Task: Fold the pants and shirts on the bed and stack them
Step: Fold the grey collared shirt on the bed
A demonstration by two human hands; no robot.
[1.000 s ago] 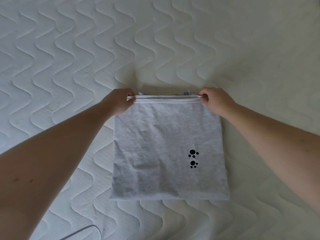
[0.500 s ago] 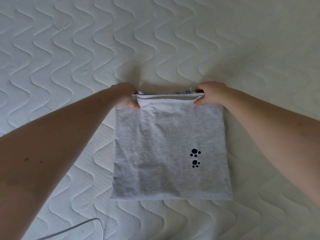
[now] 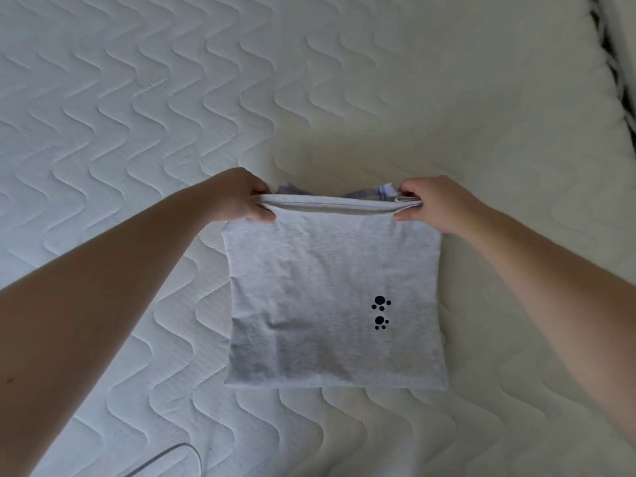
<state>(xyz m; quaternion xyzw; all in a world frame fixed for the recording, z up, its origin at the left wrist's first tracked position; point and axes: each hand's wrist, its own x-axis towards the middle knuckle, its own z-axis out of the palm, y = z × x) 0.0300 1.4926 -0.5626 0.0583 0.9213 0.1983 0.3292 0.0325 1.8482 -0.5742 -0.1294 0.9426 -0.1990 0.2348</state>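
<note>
**Shirt held by its far edge, one corner in each hand**

Shirt [image 3: 330,297]: grey, folded to a rough square, and I see it lying on the bed [image 3: 137,115] between my two forearms. Its far edge is doubled over into a thick rolled band that runs from one hand straight across to the other. The left hand [image 3: 241,196] has its fingers curled over the top of that band at the left corner with the thumb tucked under it, so it grips the cloth. The right hand [image 3: 430,203] pinches the right corner the same way, fingers on top, thumb below. The held edge looks lifted slightly off the bed, while the near edge, closest to my body, lies flat on the quilted cover.

Two small black paw prints [image 3: 380,312] sit on the cloth below the right hand, nearer the right side of the square than the left.

Just beyond both hands, a strip of checked cloth [image 3: 375,192] in blue and white peeks out from behind the band; I cannot tell what garment it is.

Near my left elbow, at the bottom of the view, a thin grey cable [image 3: 165,459] curves across the cover.
</note>
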